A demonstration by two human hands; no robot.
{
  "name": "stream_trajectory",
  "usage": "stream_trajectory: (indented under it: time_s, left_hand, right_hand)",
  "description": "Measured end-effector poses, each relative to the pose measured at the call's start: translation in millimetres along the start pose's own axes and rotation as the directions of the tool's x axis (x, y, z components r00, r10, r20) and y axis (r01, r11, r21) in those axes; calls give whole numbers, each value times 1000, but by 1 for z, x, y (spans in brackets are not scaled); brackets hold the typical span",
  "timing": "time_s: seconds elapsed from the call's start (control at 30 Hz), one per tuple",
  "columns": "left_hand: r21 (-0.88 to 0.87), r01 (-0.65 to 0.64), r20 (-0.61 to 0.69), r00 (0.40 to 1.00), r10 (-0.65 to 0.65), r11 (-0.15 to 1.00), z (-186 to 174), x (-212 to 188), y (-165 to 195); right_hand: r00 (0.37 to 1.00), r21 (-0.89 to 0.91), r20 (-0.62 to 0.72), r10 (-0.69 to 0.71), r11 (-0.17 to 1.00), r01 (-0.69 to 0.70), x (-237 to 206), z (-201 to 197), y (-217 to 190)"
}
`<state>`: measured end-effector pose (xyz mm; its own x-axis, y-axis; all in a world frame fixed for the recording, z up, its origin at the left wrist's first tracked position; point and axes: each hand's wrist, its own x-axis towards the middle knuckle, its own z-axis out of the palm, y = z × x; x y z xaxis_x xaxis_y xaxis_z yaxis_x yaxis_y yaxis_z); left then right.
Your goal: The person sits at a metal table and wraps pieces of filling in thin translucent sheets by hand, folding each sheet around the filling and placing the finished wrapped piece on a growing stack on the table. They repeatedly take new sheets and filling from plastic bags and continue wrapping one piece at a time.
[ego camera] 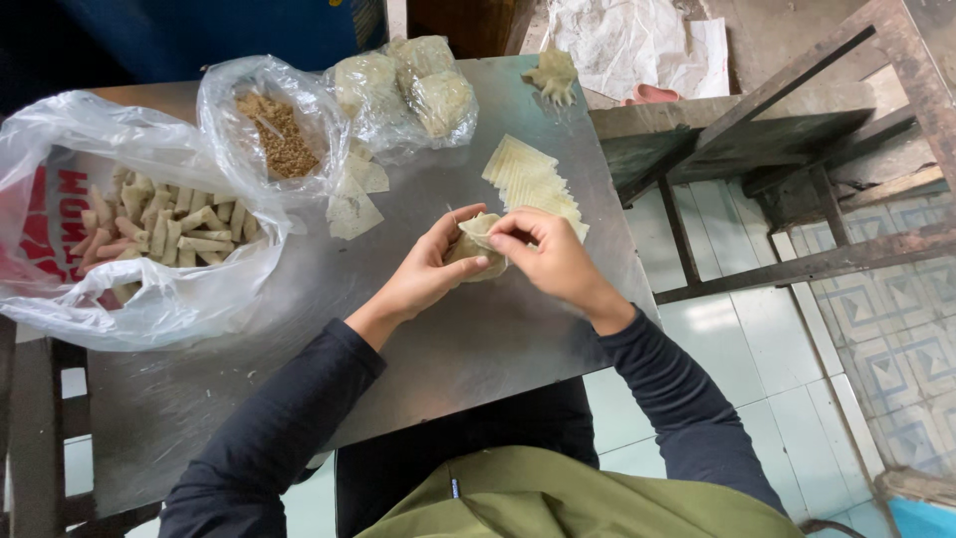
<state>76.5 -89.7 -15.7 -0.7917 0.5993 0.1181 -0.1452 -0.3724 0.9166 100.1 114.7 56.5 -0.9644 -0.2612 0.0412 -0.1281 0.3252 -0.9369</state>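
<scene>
Both hands meet over the metal table point(478, 339), folding one pale dough wrapper point(478, 231). My left hand point(430, 269) cups the wrapper from below and left. My right hand point(550, 257) pinches its top edge from the right. Just beyond the hands lies a fanned stack of square wrappers point(528, 179). A big clear bag at the left holds several finished rolls point(169, 224).
A small clear bag of brown crumbly filling point(279, 134) sits behind the rolls. Bags of pale dough lumps point(418, 90) lie at the table's far edge, loose wrapper pieces point(354, 204) beside them. A dark metal frame point(797, 169) stands right over tiled floor.
</scene>
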Motion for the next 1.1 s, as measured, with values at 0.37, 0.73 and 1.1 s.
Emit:
stream_trajectory:
  time_s: [0.37, 0.73, 1.1]
  left_hand:
    - [60, -95, -152, 983, 103, 994, -1, 3, -2]
    - [-39, -88, -164, 983, 80, 995, -3, 4, -1]
    - [-125, -124, -109, 988, 111, 984, -1, 2, 1]
  right_hand:
    - [995, 223, 66, 72, 971, -85, 10, -9, 11]
    - [996, 501, 55, -74, 865, 37, 71, -8, -36]
    - [996, -9, 90, -11, 1000, 12, 33, -26, -7]
